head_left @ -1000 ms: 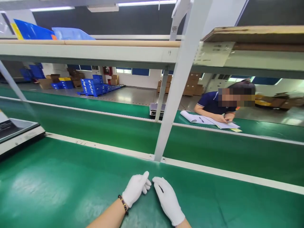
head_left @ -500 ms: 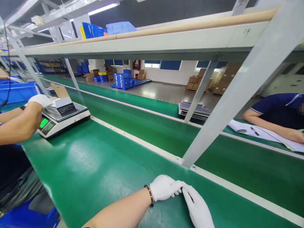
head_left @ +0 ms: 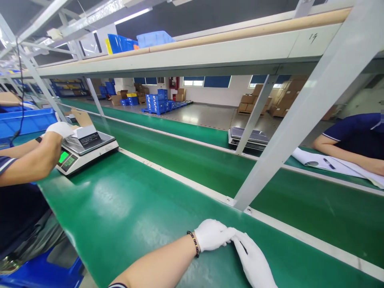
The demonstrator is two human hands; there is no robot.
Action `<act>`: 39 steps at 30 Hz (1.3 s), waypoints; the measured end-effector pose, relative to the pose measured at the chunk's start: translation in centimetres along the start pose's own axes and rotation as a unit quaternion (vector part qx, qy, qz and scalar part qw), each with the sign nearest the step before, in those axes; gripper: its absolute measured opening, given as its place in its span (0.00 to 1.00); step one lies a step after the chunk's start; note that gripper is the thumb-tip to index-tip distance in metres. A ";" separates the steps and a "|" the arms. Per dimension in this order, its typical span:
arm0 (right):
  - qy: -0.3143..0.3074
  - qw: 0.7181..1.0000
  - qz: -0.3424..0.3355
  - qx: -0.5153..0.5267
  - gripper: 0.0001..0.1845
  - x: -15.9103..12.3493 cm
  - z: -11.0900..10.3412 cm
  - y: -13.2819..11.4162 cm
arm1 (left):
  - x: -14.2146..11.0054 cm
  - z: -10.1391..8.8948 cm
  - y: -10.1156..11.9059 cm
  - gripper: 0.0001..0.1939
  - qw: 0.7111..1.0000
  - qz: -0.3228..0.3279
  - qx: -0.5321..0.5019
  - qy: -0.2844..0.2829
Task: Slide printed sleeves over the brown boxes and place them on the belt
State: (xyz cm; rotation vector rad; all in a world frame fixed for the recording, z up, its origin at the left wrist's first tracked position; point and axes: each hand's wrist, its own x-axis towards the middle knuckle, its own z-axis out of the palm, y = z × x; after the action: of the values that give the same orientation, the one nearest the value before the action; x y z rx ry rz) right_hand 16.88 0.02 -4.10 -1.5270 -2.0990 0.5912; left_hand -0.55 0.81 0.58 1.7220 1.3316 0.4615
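My left hand [head_left: 211, 235], in a white glove with a dark beaded bracelet [head_left: 194, 244] at the wrist, is low in the middle of the head view. Its fingers are closed around the fingertips of my right hand [head_left: 255, 262]. The right hand wears a white glove too, its fingers stretched out toward the left hand, with a narrow gap beside the thumb. No object shows between the two hands. Both rest on or just above the green work surface [head_left: 126, 224]; whether they touch it I cannot tell.
At left, a co-worker's gloved hand [head_left: 60, 129] is at a small box [head_left: 87, 136] on a weighing scale [head_left: 90, 154]. A slanted white post [head_left: 288, 132] rises in front of me beneath a shelf [head_left: 210, 54]. Across the conveyor, another person's arm [head_left: 345, 156] lies on papers [head_left: 318, 161].
The view has shifted slightly, so everything sits a little further right. My hands stay joined in the same pose. The co-worker's hand remains at the scale.
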 end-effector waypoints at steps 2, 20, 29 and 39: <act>0.000 1.000 -0.004 -0.003 0.24 0.0 0.1 0.1 | 0.0 0.1 0.0 0.26 0.998 0.023 0.053 0.016; -0.003 0.998 -0.056 0.019 0.23 -0.2 -0.4 -2.2 | 0.2 0.6 -0.7 0.29 0.993 0.051 0.106 0.026; 0.009 0.998 -0.056 0.013 0.24 0.0 -0.4 -1.9 | -0.6 -0.1 0.4 0.26 0.998 -0.005 0.064 0.013; -0.025 0.997 -0.068 -0.010 0.27 0.2 0.0 -0.8 | -1.1 0.5 -0.8 0.21 0.974 -0.114 -0.173 -0.093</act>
State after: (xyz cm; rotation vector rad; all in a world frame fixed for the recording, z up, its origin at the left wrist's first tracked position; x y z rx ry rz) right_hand 16.19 -0.06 -3.59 -1.3793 -2.2331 0.5658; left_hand -1.06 -0.41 -0.14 1.2766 1.2147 0.3656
